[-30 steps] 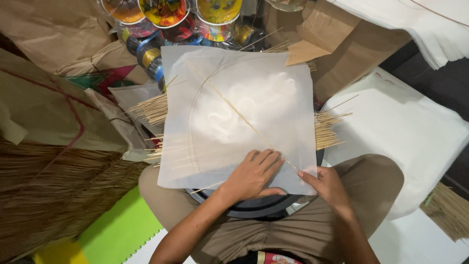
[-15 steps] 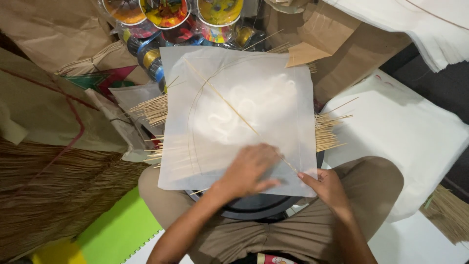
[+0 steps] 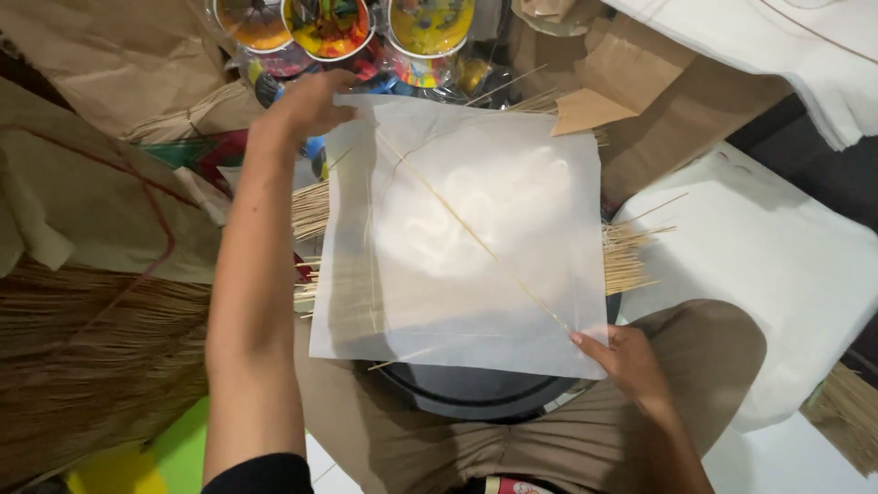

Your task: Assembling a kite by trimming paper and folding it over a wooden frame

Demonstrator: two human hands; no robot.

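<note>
A square sheet of thin white paper [image 3: 476, 229] lies over my lap with a thin stick [image 3: 476, 240] running diagonally across it and a curved stick near its left side. My left hand [image 3: 306, 105] reaches to the far left corner of the sheet and pinches it there. My right hand [image 3: 631, 361] holds the near right corner, where the diagonal stick ends. Under the paper sits a round black tray [image 3: 476, 389] and a bundle of thin bamboo sticks [image 3: 631, 256] that pokes out on both sides.
Colourful round tins [image 3: 334, 23] stand at the far edge. Brown paper [image 3: 101, 55] piles up on the left above a heap of straw-like sticks [image 3: 82, 366]. White sheets [image 3: 777, 238] lie stacked on the right, and a green sheet [image 3: 174, 444] at lower left.
My left hand has left the near edge of the sheet and stretched forward to its far left corner. My right hand has stayed at the near right corner.
</note>
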